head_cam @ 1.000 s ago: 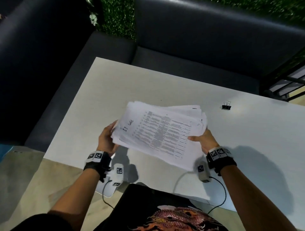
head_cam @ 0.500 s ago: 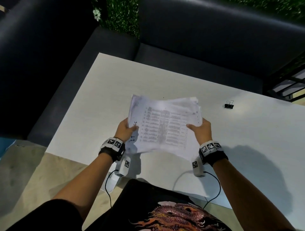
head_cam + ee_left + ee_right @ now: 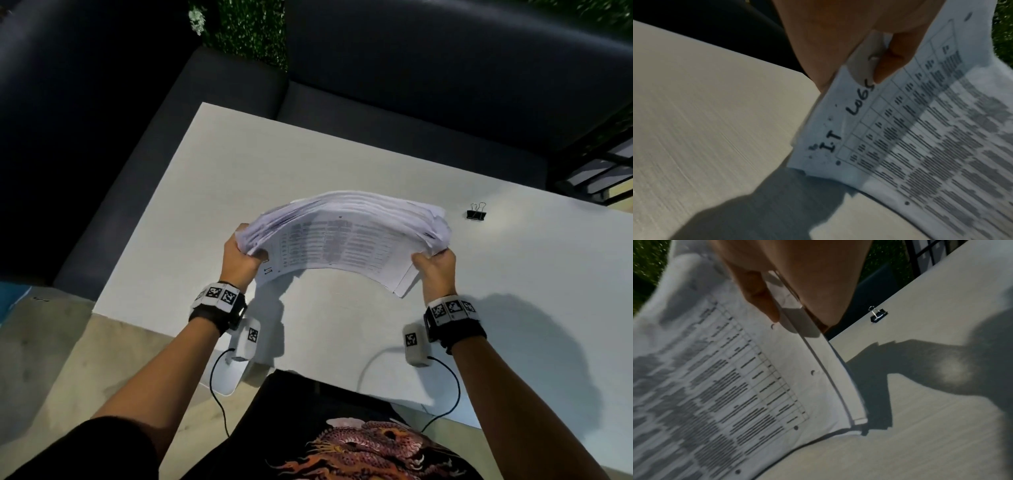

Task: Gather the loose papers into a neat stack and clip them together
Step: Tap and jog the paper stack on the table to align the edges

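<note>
Since a moment ago, both hands have lifted and spread apart, and the stack of papers (image 3: 346, 240) now bows upward in an arch between them instead of lying flatter in front of the person. It hangs above the middle of the white table (image 3: 342, 161), its lower edge close to the surface; contact there cannot be told. The left hand (image 3: 241, 258) grips the left end, thumb on the printed top sheet beside the handwritten words "I.T LOGS", fingers (image 3: 239, 236) curled around the far edge. The right hand (image 3: 436, 267) grips the right end the same way, thumb on top and fingers wrapped behind the sheets. The sheet edges are uneven, fanned slightly at the right end. A black binder clip (image 3: 476, 213) lies alone near the table's far right edge, well apart from the papers. A dark sofa (image 3: 411, 85) borders the table's far side.
</note>
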Demonstrator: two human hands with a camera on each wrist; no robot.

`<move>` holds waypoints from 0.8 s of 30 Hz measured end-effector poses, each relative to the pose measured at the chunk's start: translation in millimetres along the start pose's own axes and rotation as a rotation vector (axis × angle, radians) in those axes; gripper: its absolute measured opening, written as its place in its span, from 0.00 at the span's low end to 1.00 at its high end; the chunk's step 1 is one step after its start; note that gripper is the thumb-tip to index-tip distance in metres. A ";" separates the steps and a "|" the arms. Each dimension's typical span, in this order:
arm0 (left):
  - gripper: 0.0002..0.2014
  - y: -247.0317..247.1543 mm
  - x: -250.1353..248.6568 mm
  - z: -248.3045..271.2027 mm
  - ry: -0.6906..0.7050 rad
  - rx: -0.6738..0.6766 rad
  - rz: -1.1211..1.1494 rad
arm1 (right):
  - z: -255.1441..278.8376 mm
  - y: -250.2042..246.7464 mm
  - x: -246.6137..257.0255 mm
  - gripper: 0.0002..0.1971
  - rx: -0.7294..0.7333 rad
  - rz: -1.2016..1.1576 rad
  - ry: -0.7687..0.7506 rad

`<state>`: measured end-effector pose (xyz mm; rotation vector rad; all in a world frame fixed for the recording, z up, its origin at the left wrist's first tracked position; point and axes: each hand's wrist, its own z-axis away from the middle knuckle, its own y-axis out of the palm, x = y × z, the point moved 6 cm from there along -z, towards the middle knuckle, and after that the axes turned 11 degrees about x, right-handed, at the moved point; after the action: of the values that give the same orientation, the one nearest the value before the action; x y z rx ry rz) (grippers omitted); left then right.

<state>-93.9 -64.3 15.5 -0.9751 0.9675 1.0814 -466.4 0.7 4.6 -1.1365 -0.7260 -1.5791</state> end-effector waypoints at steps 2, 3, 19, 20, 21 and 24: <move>0.27 3.5 -2.8 -2.5 0.015 0.065 -0.034 | -0.3 1.7 -1.6 0.23 0.009 0.020 0.014; 0.26 8.2 -0.7 -1.6 -0.018 0.064 -0.015 | -1.6 4.6 -4.7 0.23 -0.004 0.032 0.029; 0.20 -7.1 -8.5 -2.8 0.120 0.025 -0.051 | -7.9 8.7 27.4 0.21 0.004 0.014 -0.057; 0.20 -11.6 -7.1 -4.2 0.105 0.026 -0.038 | -11.7 5.6 26.1 0.22 -0.012 0.003 -0.043; 0.22 -13.0 -6.8 -4.8 0.096 0.034 -0.033 | -14.0 3.5 23.8 0.20 -0.022 -0.002 -0.022; 0.28 -1.5 -13.0 -7.7 0.106 0.074 -0.019 | -18.7 10.9 13.5 0.25 0.001 0.010 0.032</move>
<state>-95.9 -75.2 26.0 -0.9867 1.0752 0.9788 -462.4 -24.1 9.2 -1.1097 -0.6992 -1.5853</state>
